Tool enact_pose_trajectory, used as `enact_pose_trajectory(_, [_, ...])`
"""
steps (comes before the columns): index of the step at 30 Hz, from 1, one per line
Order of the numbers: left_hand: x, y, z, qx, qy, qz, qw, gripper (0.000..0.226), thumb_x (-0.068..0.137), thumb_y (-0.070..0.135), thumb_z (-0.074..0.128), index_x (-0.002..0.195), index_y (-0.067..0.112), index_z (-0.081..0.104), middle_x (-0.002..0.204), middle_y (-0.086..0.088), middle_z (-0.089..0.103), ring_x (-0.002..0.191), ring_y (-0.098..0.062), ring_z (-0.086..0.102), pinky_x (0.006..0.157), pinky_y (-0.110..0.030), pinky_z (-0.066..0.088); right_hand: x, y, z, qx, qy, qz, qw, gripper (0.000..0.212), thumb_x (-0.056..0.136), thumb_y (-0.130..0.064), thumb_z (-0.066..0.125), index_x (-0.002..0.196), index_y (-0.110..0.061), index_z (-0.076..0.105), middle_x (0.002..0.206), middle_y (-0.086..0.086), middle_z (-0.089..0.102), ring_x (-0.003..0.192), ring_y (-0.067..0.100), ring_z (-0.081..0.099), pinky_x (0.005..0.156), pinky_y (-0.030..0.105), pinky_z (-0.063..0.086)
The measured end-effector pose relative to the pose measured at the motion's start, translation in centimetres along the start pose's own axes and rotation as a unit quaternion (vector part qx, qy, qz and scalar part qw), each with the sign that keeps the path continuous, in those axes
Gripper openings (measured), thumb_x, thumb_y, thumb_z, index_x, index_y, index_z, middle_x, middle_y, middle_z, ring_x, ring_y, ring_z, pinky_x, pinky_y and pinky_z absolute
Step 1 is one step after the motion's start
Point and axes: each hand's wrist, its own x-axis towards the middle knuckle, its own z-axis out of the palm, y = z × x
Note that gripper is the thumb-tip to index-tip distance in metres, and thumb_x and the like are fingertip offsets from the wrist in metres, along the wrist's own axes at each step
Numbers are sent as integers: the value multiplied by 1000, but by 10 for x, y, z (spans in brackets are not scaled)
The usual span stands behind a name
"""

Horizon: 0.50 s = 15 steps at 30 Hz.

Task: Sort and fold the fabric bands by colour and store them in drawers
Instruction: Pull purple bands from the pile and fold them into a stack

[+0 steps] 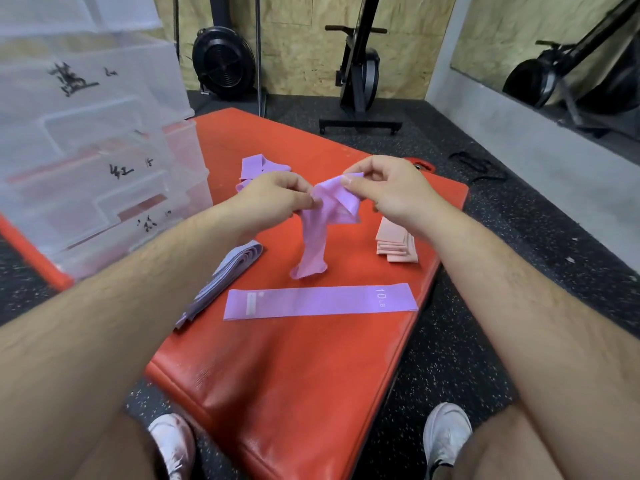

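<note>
While left hand (273,197) and right hand (386,188) pinched it, the band (317,237) hung crumpled.
Folding step; next likely needed smoothing.

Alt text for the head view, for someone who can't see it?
The left hand and right hand pinch a crumpled purple band over a red mat. On it lie a flat purple band, a lavender stack, a pink stack and loose purple bands; clear drawers stand at left.
</note>
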Motion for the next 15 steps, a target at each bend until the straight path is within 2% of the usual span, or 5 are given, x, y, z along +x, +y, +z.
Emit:
enact_pose_trajectory(4, [-15, 5, -2, -53, -2, 24, 998, 12, 89, 19, 70, 77, 23, 67, 78, 0, 61, 76, -15, 52, 78, -33, 46, -8, -5, -4, 57, -11, 18, 998, 6, 96, -20, 67, 98, -16, 70, 75, -2, 64, 62, 6, 56, 57, 21, 48])
enact_pose_trajectory(8, [-31, 14, 1, -67, 37, 46, 996, 6, 79, 34, 69, 75, 30, 66, 94, 2, 64, 86, -14, 55, 86, -35, 47, -17, -10, -4, 97, -12, 32, 995, 11, 97, -21, 67, 106, -14, 67, 66, -2, 58, 52, 7, 50, 50, 22, 43])
enact_pose_trajectory(11, [-36, 22, 5, -121, 57, 61, 989, 5, 78, 29, 66, 77, 25, 63, 110, -14, 65, 91, -17, 58, 92, -41, 50, -22, -16, -6, 144, -4, 55, 988, 26, 96, -24, 68, 119, -14, 62, 72, 4, 60, 54, 10, 48, 51, 24, 40])
enact_pose_trajectory(13, [-38, 22, 6, -146, 56, 72, 985, 6, 81, 25, 66, 83, 23, 61, 101, -16, 64, 83, -20, 57, 85, -42, 50, -24, -18, -5, 161, -3, 63, 985, 24, 96, -26, 68, 117, -17, 63, 80, 4, 65, 61, 13, 54, 57, 26, 43])
enact_pose_trajectory(15, [-40, 21, 7, -159, 40, 87, 983, 17, 84, 23, 68, 99, 27, 62, 95, -3, 65, 80, -17, 56, 77, -39, 46, -26, -20, -3, 177, -13, 72, 982, 16, 95, -26, 68, 109, -19, 65, 79, 1, 67, 65, 15, 56, 61, 29, 45])
